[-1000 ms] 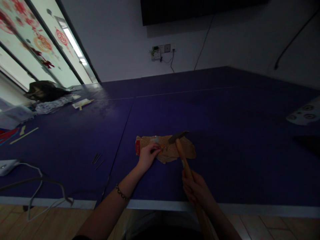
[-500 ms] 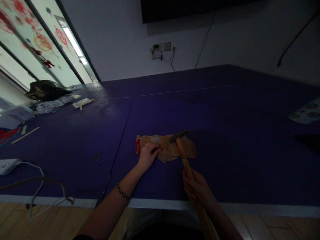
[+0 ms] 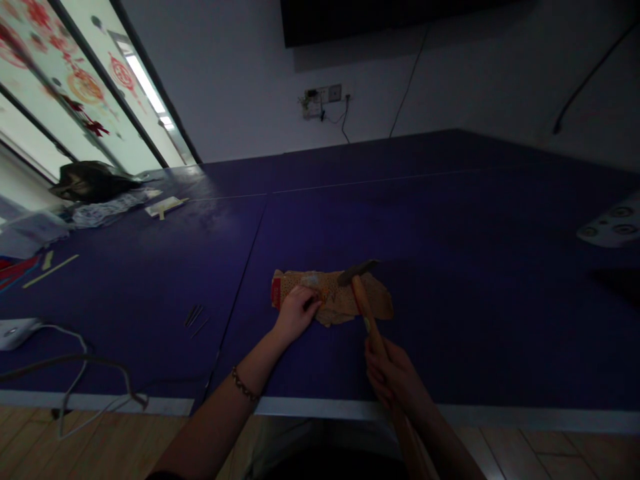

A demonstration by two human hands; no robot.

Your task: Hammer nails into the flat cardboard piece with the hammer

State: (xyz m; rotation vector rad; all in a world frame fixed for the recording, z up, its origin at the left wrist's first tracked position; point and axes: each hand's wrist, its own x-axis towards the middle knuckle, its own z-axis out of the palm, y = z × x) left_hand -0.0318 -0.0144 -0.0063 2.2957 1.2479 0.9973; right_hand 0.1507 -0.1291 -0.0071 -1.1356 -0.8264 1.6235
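Note:
A flat brown piece (image 3: 377, 300), dotted with small marks and shaped somewhat like an insole, lies on the purple tabletop; its left end has a red patch. My left hand (image 3: 296, 312) rests on it with fingers curled together, and whatever they pinch is too dark and small to make out. The wooden handle of a hammer (image 3: 367, 312) is gripped in my right hand (image 3: 393, 371). Its metal head hovers over or touches the right half of the brown piece; I cannot tell which.
Several thin dark rods (image 3: 194, 316) lie to the left. A white power strip (image 3: 17, 332) trails cables over the near edge of the table (image 3: 450, 220). A black bag (image 3: 93, 181) sits at the far left, and a pale object with round marks (image 3: 613, 223) at the right.

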